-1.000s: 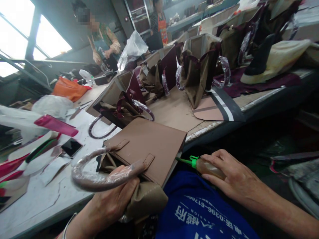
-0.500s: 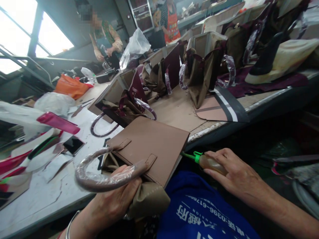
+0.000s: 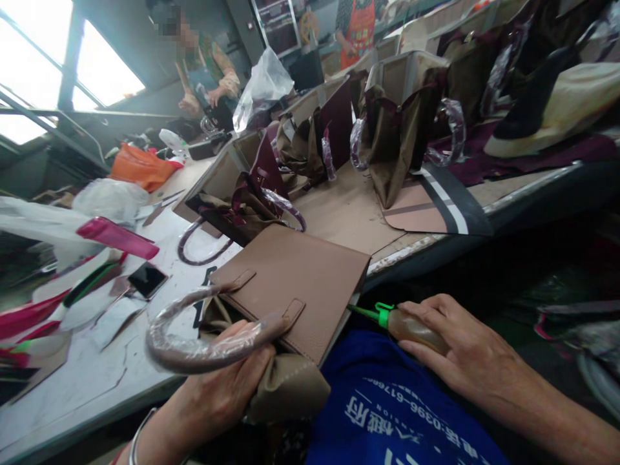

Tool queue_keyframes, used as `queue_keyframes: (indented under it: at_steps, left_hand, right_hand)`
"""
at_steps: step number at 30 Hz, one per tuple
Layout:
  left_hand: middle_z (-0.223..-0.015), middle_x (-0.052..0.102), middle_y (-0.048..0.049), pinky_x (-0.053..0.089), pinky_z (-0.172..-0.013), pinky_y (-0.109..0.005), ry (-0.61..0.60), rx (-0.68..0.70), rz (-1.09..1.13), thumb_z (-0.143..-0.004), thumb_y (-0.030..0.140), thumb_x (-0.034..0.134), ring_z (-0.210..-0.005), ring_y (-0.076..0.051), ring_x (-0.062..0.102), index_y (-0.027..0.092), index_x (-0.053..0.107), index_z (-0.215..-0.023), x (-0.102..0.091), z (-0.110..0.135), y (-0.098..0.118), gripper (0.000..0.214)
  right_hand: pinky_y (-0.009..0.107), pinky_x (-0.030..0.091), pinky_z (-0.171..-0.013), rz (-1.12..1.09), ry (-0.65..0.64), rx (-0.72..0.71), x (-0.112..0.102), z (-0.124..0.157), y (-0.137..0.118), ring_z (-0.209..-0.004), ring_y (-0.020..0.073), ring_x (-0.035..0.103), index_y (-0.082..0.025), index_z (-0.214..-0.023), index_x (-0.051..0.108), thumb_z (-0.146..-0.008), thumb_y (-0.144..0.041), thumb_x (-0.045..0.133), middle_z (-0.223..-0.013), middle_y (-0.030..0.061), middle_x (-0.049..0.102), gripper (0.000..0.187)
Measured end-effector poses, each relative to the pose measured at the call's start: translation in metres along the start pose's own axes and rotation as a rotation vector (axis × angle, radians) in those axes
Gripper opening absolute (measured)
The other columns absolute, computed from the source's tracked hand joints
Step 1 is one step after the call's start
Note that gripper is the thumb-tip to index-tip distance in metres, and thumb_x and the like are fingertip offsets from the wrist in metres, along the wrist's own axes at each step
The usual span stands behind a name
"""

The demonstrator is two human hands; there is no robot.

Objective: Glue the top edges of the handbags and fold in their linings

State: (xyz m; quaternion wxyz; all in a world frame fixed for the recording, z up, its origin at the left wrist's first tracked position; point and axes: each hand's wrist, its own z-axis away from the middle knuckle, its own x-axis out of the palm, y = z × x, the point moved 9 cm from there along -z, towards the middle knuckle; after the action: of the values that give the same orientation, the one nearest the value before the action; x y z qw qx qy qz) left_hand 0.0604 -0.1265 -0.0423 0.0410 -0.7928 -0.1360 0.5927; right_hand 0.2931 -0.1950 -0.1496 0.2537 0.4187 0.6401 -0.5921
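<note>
A tan handbag [image 3: 300, 271] lies tilted across the table's front edge, its plastic-wrapped handle [image 3: 194, 358] arching toward me. My left hand [image 3: 227, 381] grips the bag from below, behind the handle, with olive lining [image 3: 290, 394] bulging out beside the fingers. In my right hand [image 3: 455, 336] is a squeeze bottle [image 3: 416, 330] of brownish liquid with a green cap. Its thin nozzle [image 3: 363, 312] points left and meets the bag's right edge; whether the tip touches is too small to tell. The palm side of my left hand is hidden.
Maroon handbags with wrapped handles [image 3: 252, 194] stand along the table [image 3: 334, 206]. A pink case [image 3: 119, 237], a phone [image 3: 148, 279] and an orange bag [image 3: 140, 168] lie at left. A striped panel [image 3: 421, 210] overhangs the front edge. Two people work at the back.
My right hand and the bottle have moved slightly down, so the nozzle sits a little lower along the bag's edge. The left hand keeps its hold on the handbag.
</note>
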Motion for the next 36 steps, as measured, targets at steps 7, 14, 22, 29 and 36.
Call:
queue_keyframes:
  at_steps: [7,14,22,29,36]
  left_hand:
    - [-0.116,0.059,-0.0113,0.040,-0.103,-0.038,-0.069,0.065,-0.045,-0.088,0.003,0.029,-0.115,-0.021,0.049,0.008,0.056,-0.103,0.004,-0.003,0.006,0.030]
    - [-0.109,0.061,-0.0098,0.042,-0.101,-0.035,-0.044,0.021,-0.001,-0.088,0.005,0.028,-0.107,-0.018,0.054,0.011,0.056,-0.097,-0.001,-0.010,0.003,0.030]
    - [-0.103,0.063,-0.0116,0.045,-0.096,-0.038,-0.090,0.024,-0.040,-0.087,0.004,0.032,-0.101,-0.022,0.058,0.008,0.056,-0.100,0.004,-0.003,0.003,0.027]
    - [-0.095,0.064,-0.0118,0.047,-0.092,-0.037,-0.066,0.015,0.001,-0.088,0.005,0.034,-0.093,-0.022,0.060,0.008,0.056,-0.096,0.000,-0.007,0.001,0.024]
    - [-0.104,0.063,-0.0116,0.046,-0.095,-0.036,-0.073,-0.055,0.081,-0.087,0.007,0.038,-0.103,-0.021,0.058,0.011,0.057,-0.099,0.004,-0.002,-0.007,0.022]
  right_hand:
    - [0.028,0.055,-0.072,-0.125,-0.065,-0.044,0.014,0.018,-0.013,-0.085,0.0162,0.060,-0.028,-0.119,0.051,-0.085,-0.042,0.054,-0.103,0.0044,0.053,0.037]
    - [0.034,0.055,-0.070,0.005,0.021,-0.004,0.008,0.011,-0.002,-0.086,0.0198,0.059,-0.026,-0.118,0.053,-0.085,-0.046,0.052,-0.100,0.0058,0.052,0.038]
    - [0.030,0.055,-0.071,-0.089,-0.016,-0.073,0.009,0.025,-0.030,-0.086,0.0180,0.059,-0.025,-0.118,0.051,-0.086,-0.040,0.052,-0.103,0.0066,0.053,0.035]
    - [0.034,0.056,-0.065,0.006,0.065,-0.066,0.005,0.021,-0.033,-0.083,0.0204,0.058,-0.023,-0.117,0.053,-0.085,-0.038,0.053,-0.099,0.0076,0.053,0.035]
    - [0.030,0.056,-0.063,-0.081,0.080,-0.143,0.001,0.030,-0.061,-0.080,0.0185,0.060,-0.023,-0.115,0.055,-0.088,-0.036,0.049,-0.097,0.0080,0.054,0.031]
